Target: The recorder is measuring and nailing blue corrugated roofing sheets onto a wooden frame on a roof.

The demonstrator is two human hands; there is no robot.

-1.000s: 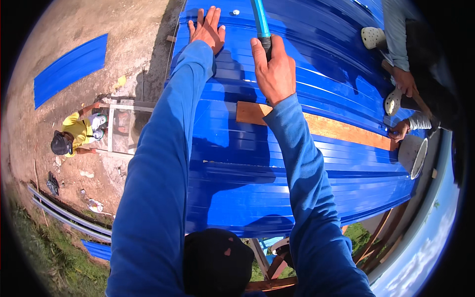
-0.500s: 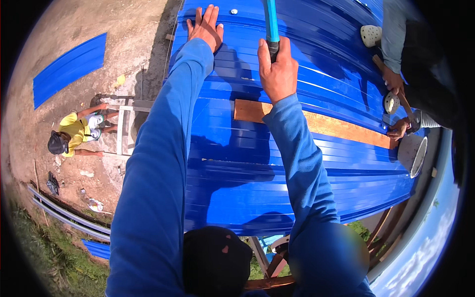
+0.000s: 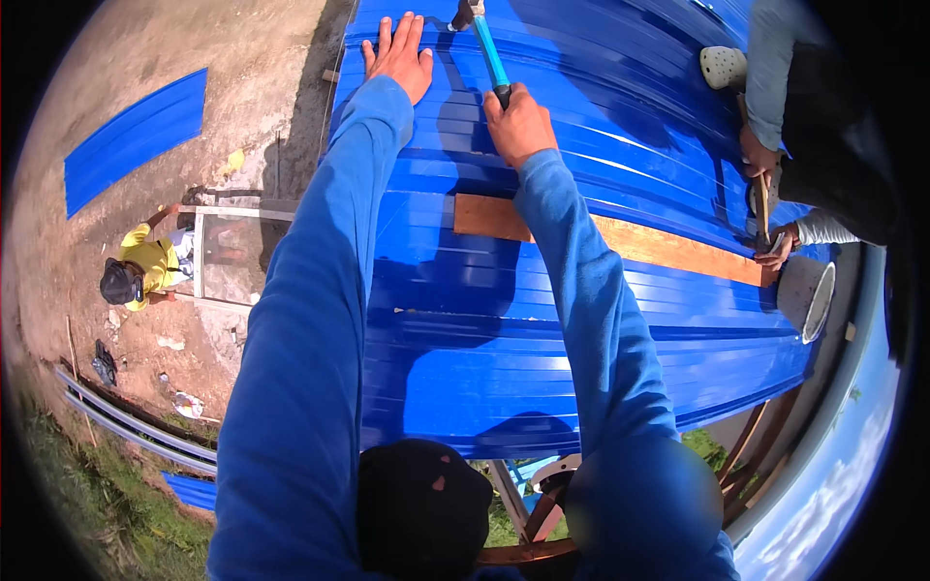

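My left hand point(image 3: 397, 63) lies with spread fingers on the blue corrugated metal roofing point(image 3: 455, 358), near its upper left edge. My right hand point(image 3: 518, 126) is closed on the black grip of a turquoise-handled hammer point(image 3: 489, 53), whose metal head is down near the roofing, just right of my left hand. Below my right hand a wooden board point(image 3: 484, 213) lies across the panels, partly hidden by my forearm.
A co-worker at right holds a wood-handled tool point(image 3: 762, 194); their other hand point(image 3: 775, 254) is by the board's end and a white bucket point(image 3: 806, 300). Below left, a person in yellow point(image 3: 145, 261) handles a pale frame point(image 3: 199, 252). A dark cap point(image 3: 423, 504) shows at the bottom.
My right hand has moved up and slightly left, bringing the hammer's head into view, tilted down toward the roofing. The co-worker's tool has swung down toward their lower hand.
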